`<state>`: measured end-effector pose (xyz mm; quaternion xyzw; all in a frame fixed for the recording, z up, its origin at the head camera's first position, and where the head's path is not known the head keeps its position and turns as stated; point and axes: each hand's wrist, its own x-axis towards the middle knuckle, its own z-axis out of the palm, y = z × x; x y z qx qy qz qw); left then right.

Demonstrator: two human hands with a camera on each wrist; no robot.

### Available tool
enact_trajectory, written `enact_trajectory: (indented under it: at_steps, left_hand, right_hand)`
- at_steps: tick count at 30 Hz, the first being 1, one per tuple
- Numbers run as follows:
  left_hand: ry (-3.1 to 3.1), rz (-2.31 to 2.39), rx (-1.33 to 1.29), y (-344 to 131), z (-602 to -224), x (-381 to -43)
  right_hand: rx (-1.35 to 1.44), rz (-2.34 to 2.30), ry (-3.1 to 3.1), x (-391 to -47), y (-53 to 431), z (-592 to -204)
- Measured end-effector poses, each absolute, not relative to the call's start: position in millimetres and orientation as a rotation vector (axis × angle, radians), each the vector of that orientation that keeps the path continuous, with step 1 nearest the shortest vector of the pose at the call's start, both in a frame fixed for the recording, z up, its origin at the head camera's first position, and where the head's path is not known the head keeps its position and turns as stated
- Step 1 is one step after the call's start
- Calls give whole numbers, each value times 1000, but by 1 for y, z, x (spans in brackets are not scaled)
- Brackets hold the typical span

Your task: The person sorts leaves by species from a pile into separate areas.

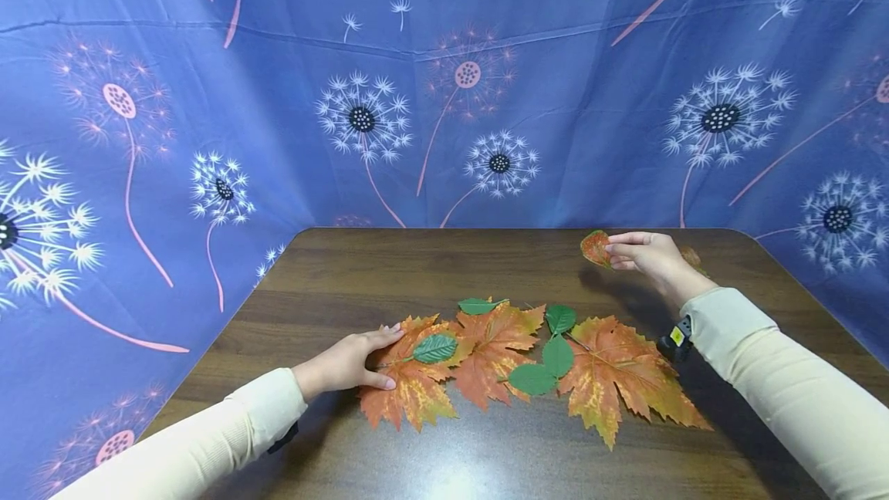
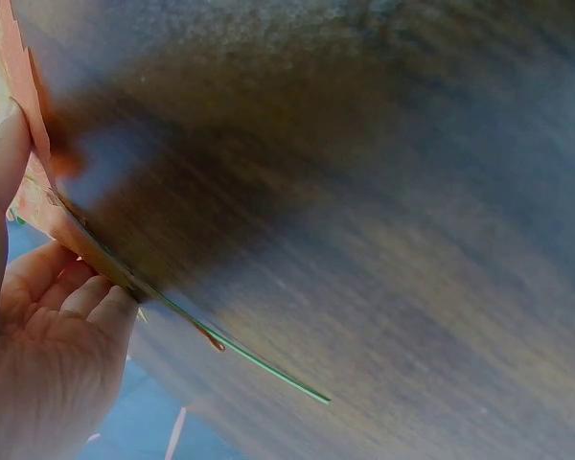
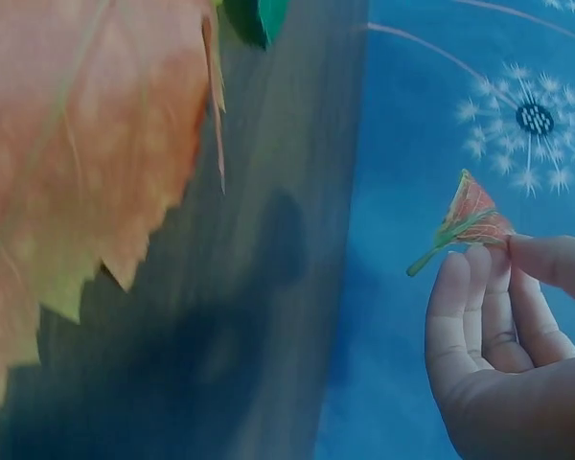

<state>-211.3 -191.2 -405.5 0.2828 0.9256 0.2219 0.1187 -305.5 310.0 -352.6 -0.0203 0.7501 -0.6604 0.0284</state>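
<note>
My right hand is raised over the table's far right side. Between thumb and fingertips it pinches a small orange-red leaf with a green edge; in the right wrist view that leaf shows a short green stem. My left hand rests on the leftmost orange maple leaf, thumb and fingers spread apart over its stem end. A veined green leaf lies on this maple leaf. In the left wrist view a thin green stem sticks out past the fingers.
On the brown table lie a middle maple leaf and a right maple leaf. Green leaves sit between them. Something brownish is partly hidden behind the right wrist. A blue dandelion-print cloth hangs around the table.
</note>
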Motion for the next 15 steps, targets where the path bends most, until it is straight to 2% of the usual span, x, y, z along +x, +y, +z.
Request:
enact_trajectory:
  at_steps: [15]
  left_hand:
    - [2703,640,820,-191,-405,-211]
  right_hand:
    - [-17,-1933,2392,-309,346,-335]
